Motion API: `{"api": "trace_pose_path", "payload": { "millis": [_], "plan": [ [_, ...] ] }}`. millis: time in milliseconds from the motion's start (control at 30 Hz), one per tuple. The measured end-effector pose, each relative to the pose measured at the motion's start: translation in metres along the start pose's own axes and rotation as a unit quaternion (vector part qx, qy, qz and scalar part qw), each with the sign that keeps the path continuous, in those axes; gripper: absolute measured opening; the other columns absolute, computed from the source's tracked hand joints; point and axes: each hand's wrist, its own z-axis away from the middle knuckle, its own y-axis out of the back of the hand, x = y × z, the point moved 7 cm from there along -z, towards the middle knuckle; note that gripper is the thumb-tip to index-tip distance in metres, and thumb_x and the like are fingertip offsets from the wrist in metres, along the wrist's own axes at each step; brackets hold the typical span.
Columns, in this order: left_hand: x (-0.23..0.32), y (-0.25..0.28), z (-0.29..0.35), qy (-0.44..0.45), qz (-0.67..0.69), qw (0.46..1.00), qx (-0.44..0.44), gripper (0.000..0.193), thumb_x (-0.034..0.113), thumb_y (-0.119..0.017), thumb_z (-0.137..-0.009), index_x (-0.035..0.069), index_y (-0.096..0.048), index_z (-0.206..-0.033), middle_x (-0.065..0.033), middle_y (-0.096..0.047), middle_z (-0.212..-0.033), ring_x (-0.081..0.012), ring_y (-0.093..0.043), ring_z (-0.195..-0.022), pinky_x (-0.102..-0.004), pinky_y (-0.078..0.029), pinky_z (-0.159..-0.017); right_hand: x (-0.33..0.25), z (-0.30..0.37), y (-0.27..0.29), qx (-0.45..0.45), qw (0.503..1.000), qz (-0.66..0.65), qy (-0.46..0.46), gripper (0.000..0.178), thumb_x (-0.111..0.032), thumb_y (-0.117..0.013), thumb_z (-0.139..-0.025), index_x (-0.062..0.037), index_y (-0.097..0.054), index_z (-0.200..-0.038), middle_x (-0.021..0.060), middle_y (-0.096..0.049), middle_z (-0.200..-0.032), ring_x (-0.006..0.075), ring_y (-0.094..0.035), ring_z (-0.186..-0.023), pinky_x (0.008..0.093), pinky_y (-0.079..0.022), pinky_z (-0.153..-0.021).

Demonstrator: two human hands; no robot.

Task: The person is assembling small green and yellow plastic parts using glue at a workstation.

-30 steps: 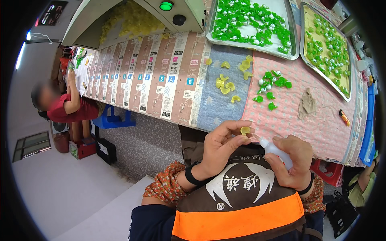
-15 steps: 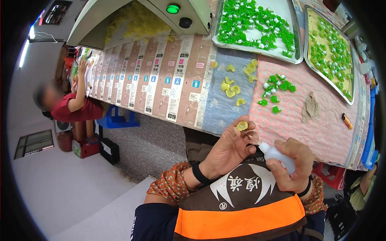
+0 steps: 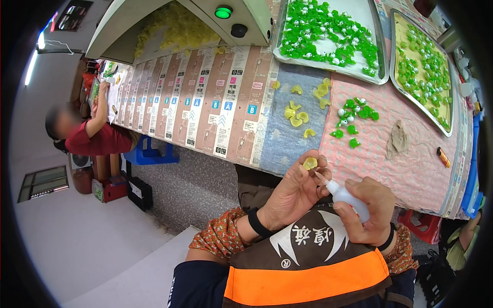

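Between the fingertips of my left hand [image 3: 291, 192] is a small yellow cup-shaped piece [image 3: 310, 164], its hollow facing up. My right hand [image 3: 371, 208] is wrapped round a white squeeze bottle [image 3: 350, 200], tilted with its thin nozzle pointing at my left fingers, just below the yellow piece. Whether the nozzle tip touches anything, I cannot tell. Past my hands, several loose yellow pieces [image 3: 296, 122] lie on a blue cloth [image 3: 285, 149]. A cluster of green pieces with white eye-like balls [image 3: 351, 117] rests on the pink cloth [image 3: 370, 164] to their right.
Two metal trays, one white-lined [image 3: 328, 62] and one yellow-lined [image 3: 398, 77], hold many green pieces at the back. A beige machine [image 3: 246, 13] with a green light stands back left. A crumpled rag [image 3: 398, 139] and an orange tube [image 3: 443, 157] lie right. A person [image 3: 97, 128] sits far left.
My right hand has brought the bottle slightly left, its nozzle closer to the yellow piece. My left hand still holds that piece. The person at far left has lowered an arm.
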Motion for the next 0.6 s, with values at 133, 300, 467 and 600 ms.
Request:
{"api": "trace_pose_path", "payload": {
  "millis": [133,300,467,600],
  "plan": [
    [0.001,0.000,-0.001,-0.007,-0.011,1.000,-0.008,0.049,0.040,-0.068,-0.094,0.016,-0.052,-0.134,-0.0004,-0.053,-0.123,-0.0138,-0.054,-0.110,-0.0287,-0.050,-0.087,0.000,0.000,-0.002,0.000,1.000,0.002,0.002,0.036,-0.009,-0.084,-0.073,0.0006,-0.064,-0.102,0.0096,-0.064,-0.075,0.0225,-0.053,-0.050,0.0337,-0.039,-0.045],
    [0.004,-0.003,-0.001,-0.023,-0.029,0.999,0.003,0.048,0.036,-0.069,-0.094,0.012,-0.053,-0.133,-0.0031,-0.057,-0.118,-0.0143,-0.056,-0.106,-0.0298,-0.050,-0.086,-0.001,0.000,0.001,-0.007,1.000,0.026,0.006,0.037,-0.010,-0.084,-0.073,0.0006,-0.064,-0.102,0.0103,-0.064,-0.076,0.0235,-0.054,-0.052,0.0339,-0.040,-0.045],
    [0.010,0.000,0.001,-0.045,-0.090,0.995,-0.005,0.039,0.031,-0.067,-0.096,0.014,-0.057,-0.130,-0.0028,-0.054,-0.119,-0.0196,-0.055,-0.111,-0.0318,-0.050,-0.087,-0.005,-0.001,0.003,-0.011,0.998,0.054,0.008,0.037,-0.011,-0.085,-0.072,0.0011,-0.065,-0.100,0.0102,-0.062,-0.074,0.0245,-0.053,-0.051,0.0345,-0.039,-0.045],
    [0.012,0.002,0.003,-0.088,-0.125,0.988,0.022,0.041,0.026,-0.066,-0.097,0.007,-0.055,-0.131,-0.0070,-0.060,-0.113,-0.0175,-0.060,-0.102,-0.0304,-0.052,-0.086,-0.005,-0.002,0.000,-0.035,0.998,0.048,0.011,0.038,-0.011,-0.085,-0.072,0.0015,-0.065,-0.102,0.0099,-0.061,-0.072,0.0244,-0.053,-0.050,0.0347,-0.039,-0.046]
  ]
}}
